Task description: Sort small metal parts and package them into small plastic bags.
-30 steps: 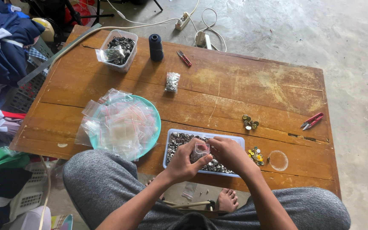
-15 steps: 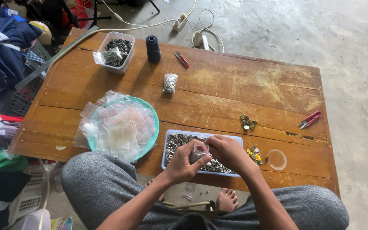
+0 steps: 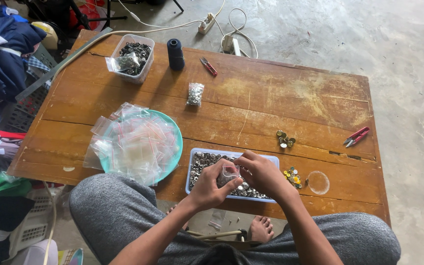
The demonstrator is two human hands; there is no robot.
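Head view: small clear bag (image 3: pixel 230 172) half hidden between both hands (image 3: pixel 236 177).

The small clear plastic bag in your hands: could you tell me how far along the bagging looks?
Done: one filled bag of metal buttons lies mid-table. In hand: left hand and right hand hold the small clear plastic bag. Left: the blue tray holds many buttons; the teal plate holds empty bags.

A low wooden table (image 3: pixel 271 98) with a worn, scratched top stands on a grey concrete floor (image 3: pixel 369 34) in even daylight. Past the table's far edge, a white power strip (image 3: pixel 207 23) and loose cables lie on the floor. Off its left edge, folded clothes (image 3: pixel 1 49) are piled over plastic baskets (image 3: pixel 30 230).
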